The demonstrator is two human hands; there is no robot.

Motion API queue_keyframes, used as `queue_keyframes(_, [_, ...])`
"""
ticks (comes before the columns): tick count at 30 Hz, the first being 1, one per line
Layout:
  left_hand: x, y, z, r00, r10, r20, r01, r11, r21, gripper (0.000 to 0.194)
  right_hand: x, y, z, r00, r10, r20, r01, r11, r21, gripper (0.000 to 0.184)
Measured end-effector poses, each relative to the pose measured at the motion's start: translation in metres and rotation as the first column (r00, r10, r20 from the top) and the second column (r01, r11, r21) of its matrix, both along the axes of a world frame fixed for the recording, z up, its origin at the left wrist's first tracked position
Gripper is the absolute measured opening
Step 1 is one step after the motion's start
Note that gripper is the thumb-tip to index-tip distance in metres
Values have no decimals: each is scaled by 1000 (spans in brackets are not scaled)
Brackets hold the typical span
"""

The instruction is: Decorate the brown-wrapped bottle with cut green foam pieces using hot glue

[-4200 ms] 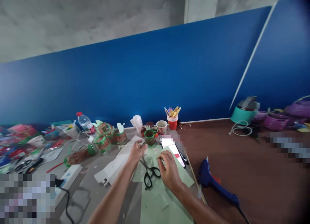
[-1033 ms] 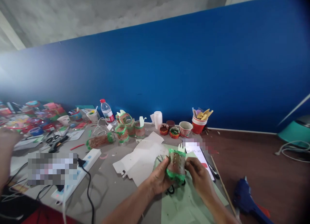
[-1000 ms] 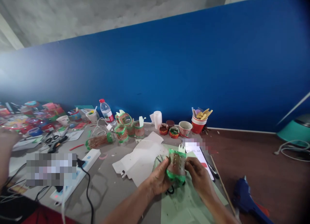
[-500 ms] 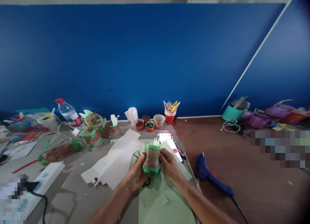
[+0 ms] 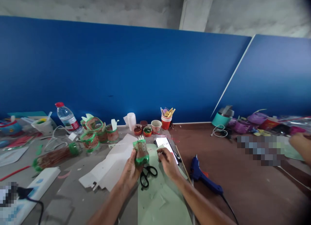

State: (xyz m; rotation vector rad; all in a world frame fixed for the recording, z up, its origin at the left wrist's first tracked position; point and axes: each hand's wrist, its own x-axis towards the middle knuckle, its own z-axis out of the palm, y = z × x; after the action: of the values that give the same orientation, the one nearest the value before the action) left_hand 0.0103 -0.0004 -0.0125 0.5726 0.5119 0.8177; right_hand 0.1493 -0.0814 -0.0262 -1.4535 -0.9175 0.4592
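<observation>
My left hand [image 5: 131,170] is wrapped round a cut-down plastic bottle piece [image 5: 141,152], painted brown with dots and green at both ends. White fork-like tips stick up from its top edge. To the right of it, apart from it, my right hand [image 5: 168,160] has its fingers curled into a pinch; what they hold, if anything, is too small to make out. Below the bottle piece, black-handled scissors [image 5: 148,176] lie on the pale green sheet [image 5: 162,202]. A lit phone [image 5: 165,144] lies just beyond my right hand.
A blue glue gun [image 5: 204,178] lies on the right. White paper [image 5: 114,163], painted containers [image 5: 89,140] and a water bottle [image 5: 66,118] are on the left. Paint pots [image 5: 147,131] and a cup of sticks [image 5: 166,121] stand behind. Another person's hand [image 5: 301,144] shows at far right.
My right hand has come off the bottle piece, which my left hand has moved slightly left and tilted. The scissors show more fully. Another person's hand has appeared at right.
</observation>
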Motion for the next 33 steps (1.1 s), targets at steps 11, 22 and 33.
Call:
queue_keyframes(11, [-3,12,-12,999,35,11,-36,999,38,25,6,0,28,997,32,63,-33,999,26,20])
queue_keyframes(22, [-3,6,-13,994,-112,1,112,993,18,32,71,-105,32,918,10,397,114,951,-288,24])
queue_keyframes(33, [-1,-5,-8,984,-165,-74,168,985,39,30,100,-157,-12,713,199,672,393,680,-619,38])
